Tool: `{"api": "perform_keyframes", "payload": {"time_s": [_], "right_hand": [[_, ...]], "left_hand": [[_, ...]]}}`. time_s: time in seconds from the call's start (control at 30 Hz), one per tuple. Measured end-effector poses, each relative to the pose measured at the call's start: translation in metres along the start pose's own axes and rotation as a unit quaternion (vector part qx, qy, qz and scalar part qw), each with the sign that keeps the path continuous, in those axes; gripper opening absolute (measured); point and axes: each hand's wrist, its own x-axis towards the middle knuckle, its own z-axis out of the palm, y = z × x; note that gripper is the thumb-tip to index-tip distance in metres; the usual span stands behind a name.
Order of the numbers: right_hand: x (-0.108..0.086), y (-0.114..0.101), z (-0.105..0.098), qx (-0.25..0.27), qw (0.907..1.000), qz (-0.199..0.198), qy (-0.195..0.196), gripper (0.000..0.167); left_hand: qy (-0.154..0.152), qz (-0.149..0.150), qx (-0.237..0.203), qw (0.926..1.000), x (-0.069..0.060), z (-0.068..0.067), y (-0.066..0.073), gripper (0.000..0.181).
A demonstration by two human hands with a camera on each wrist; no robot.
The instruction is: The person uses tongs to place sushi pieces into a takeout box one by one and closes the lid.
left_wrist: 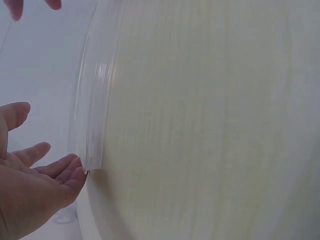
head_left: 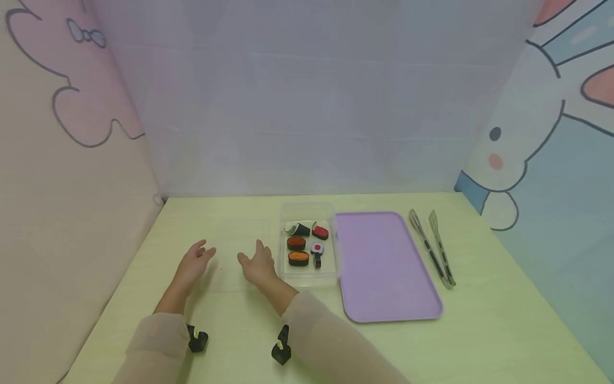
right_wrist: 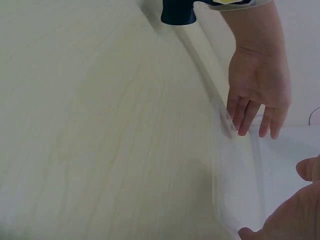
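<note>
A clear plastic lid [head_left: 244, 229] lies flat on the table, with both hands over it. Relaxed fingers of the left hand [head_left: 192, 264] are spread at its left side; in the left wrist view, the fingertips of that hand [left_wrist: 40, 185] meet the lid's edge [left_wrist: 95, 115]. Near the lid's right side is the right hand [head_left: 260, 266], thumb and fingers apart. The right wrist view shows only part of the right hand [right_wrist: 295, 215], by the lid's near corner; whether it touches cannot be told. Neither hand grips anything.
Right of the hands, a clear plastic container [head_left: 283, 280] holds several sushi pieces [head_left: 298, 258]. A purple tray [head_left: 388, 266] lies beside it. Metal tongs [head_left: 431, 250] rest farther right. Printed cloth walls [head_left: 307, 106] enclose the table's back and sides.
</note>
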Motion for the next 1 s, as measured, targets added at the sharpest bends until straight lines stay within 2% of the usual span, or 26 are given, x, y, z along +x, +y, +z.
{"api": "perform_keyframes", "payload": {"time_s": [0.2,0.4,0.53,0.63,0.77,0.83,0.93,1.0], "right_hand": [[0.009,0.012,0.005,-0.012,0.9990,0.020,0.038,0.061],[0.014,0.016,0.006,0.005,0.9991,0.010,0.041,0.055],[0.013,0.014,0.006,0.014,0.9992,0.007,0.037,0.052],[0.011,0.009,0.005,0.048,0.9983,0.010,0.029,0.050],[0.009,0.001,-0.001,0.096,0.9954,0.006,0.009,0.051],[0.010,-0.003,-0.007,0.103,0.9947,-0.003,0.001,0.049],[0.011,-0.010,-0.025,0.116,0.9931,-0.015,-0.008,0.044],[0.012,-0.015,-0.041,0.122,0.9922,-0.022,-0.011,0.040]], "left_hand": [[0.005,-0.010,0.006,0.9999,0.006,0.007,-0.002,0.070],[0.003,-0.011,0.020,0.9997,0.005,-0.003,-0.006,0.064],[-0.021,-0.018,-0.023,0.9993,0.001,-0.017,-0.011,0.059],[-0.037,-0.021,-0.071,0.9966,-0.003,-0.027,-0.016,0.058],[-0.043,-0.003,-0.127,0.9909,-0.007,-0.038,-0.020,0.057],[-0.049,0.012,-0.155,0.9866,-0.010,-0.042,-0.020,0.057],[-0.064,0.037,-0.169,0.9828,-0.012,-0.045,-0.013,0.056],[-0.062,0.059,-0.163,0.9829,-0.013,-0.044,-0.004,0.056]]}}
